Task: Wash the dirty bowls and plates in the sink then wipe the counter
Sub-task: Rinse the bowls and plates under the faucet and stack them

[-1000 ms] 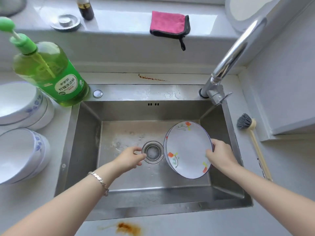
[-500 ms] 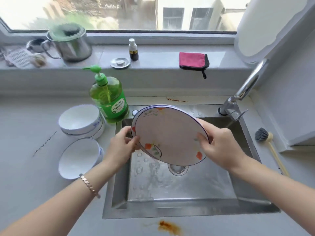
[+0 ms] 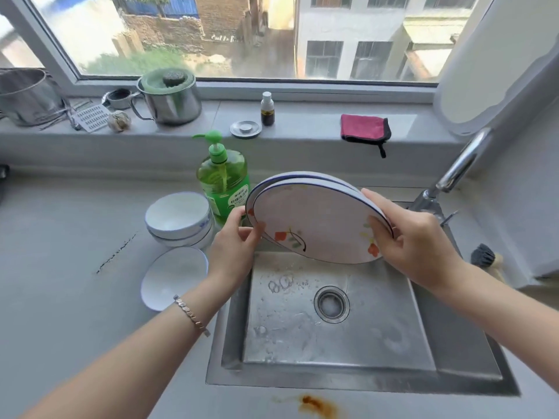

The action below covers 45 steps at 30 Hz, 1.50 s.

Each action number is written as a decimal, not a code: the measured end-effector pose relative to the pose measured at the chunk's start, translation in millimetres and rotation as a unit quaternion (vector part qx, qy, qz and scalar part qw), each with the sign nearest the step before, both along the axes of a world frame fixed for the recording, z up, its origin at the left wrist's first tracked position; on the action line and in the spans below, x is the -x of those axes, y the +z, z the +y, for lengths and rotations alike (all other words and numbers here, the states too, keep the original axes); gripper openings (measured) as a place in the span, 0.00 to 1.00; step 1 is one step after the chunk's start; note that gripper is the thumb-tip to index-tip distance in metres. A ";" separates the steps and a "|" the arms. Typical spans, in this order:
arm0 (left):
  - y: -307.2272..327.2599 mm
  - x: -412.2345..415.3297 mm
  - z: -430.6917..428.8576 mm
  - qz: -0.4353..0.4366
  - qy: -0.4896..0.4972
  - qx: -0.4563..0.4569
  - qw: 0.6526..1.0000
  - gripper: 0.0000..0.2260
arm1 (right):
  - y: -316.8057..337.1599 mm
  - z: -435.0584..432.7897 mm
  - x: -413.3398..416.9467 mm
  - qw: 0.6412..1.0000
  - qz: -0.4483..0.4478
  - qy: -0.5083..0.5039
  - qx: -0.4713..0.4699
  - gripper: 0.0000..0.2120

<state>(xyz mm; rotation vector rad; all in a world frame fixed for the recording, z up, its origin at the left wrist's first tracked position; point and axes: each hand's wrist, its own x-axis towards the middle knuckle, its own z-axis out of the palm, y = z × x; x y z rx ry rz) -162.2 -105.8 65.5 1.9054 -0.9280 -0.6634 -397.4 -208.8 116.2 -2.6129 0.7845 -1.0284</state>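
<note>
The left hand (image 3: pixel 239 237) pinches the left rim of the plates (image 3: pixel 317 219), thumb on the face and fingers tucked behind. The right hand (image 3: pixel 414 240) grips the right rim, with its fingers curled over the edge. There are two plates, one nested behind the other, held in the air above the back half of the sink (image 3: pixel 363 385). They tilt with the face towards the person, far rim high and near rim low, and their width runs left to right across the sink. They are white with a thin blue edge and orange flowers near the lower rim. A bracelet (image 3: pixel 190 314) sits on the left wrist.

The sink floor is wet, with the drain (image 3: pixel 331 303) near its middle. Just left of the sink, two stacked bowls (image 3: pixel 180 219) stand behind a single bowl (image 3: pixel 174 276), all white. At the sink's back left corner is a green soap bottle (image 3: pixel 223 182) with a pump. Its white label carries Chinese characters too blurred to read. The tap (image 3: pixel 456 167) rises at the back right corner, and a brush (image 3: pixel 484 258) lies to the right.

On the surface (image 3: pixel 60 267) a brown stain (image 3: pixel 314 405) marks the strip in front of the sink, and a dark streak (image 3: pixel 116 254) lies well to its left. On the sill behind the sink are a pink cloth (image 3: pixel 364 128), a small bottle (image 3: pixel 267 110), a metal plug (image 3: pixel 245 128) and a steel pot (image 3: pixel 169 98).
</note>
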 end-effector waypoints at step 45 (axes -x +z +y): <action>-126.0 -126.5 246.6 0.099 0.074 -0.355 0.927 0.21 | -187.3 190.0 -181.0 0.688 0.291 0.014 -0.664 0.14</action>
